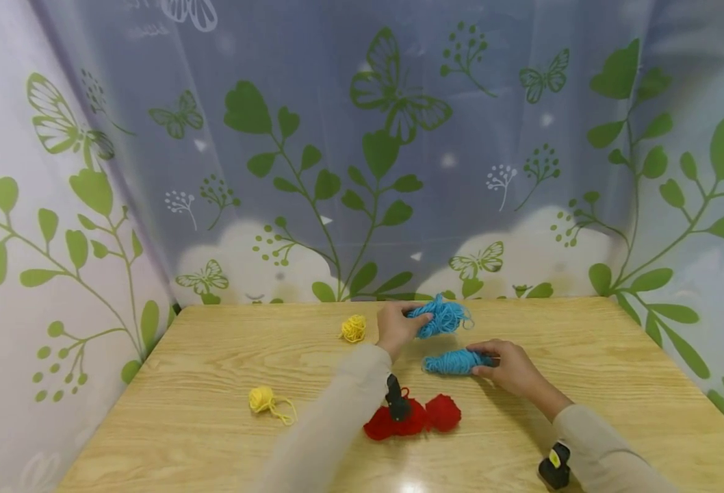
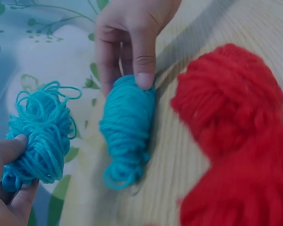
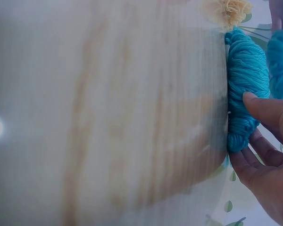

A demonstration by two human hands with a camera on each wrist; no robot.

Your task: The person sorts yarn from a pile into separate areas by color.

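Toward the back of the table, my left hand point(image 1: 395, 327) pinches a loose, tangled ball of blue yarn point(image 1: 441, 318) that seems lifted off the wood. Strands of it loop outward in the left wrist view. Nearer to me, my right hand point(image 1: 510, 368) grips one end of a neatly wound blue yarn skein point(image 1: 453, 362). Thumb and fingers pinch this skein point(image 3: 247, 70) in the right wrist view, and its side lies along the tabletop. Some right fingers are hidden behind it. Red yarn balls point(image 1: 443, 413) lie in front, partly covered by the left wrist's camera.
A yellow yarn ball point(image 1: 354, 329) sits left of my left hand. Another yellow ball point(image 1: 262, 398), with a trailing strand, lies farther left. The wooden table point(image 1: 196, 356) ends at a patterned curtain point(image 1: 313, 205) behind and at both sides.
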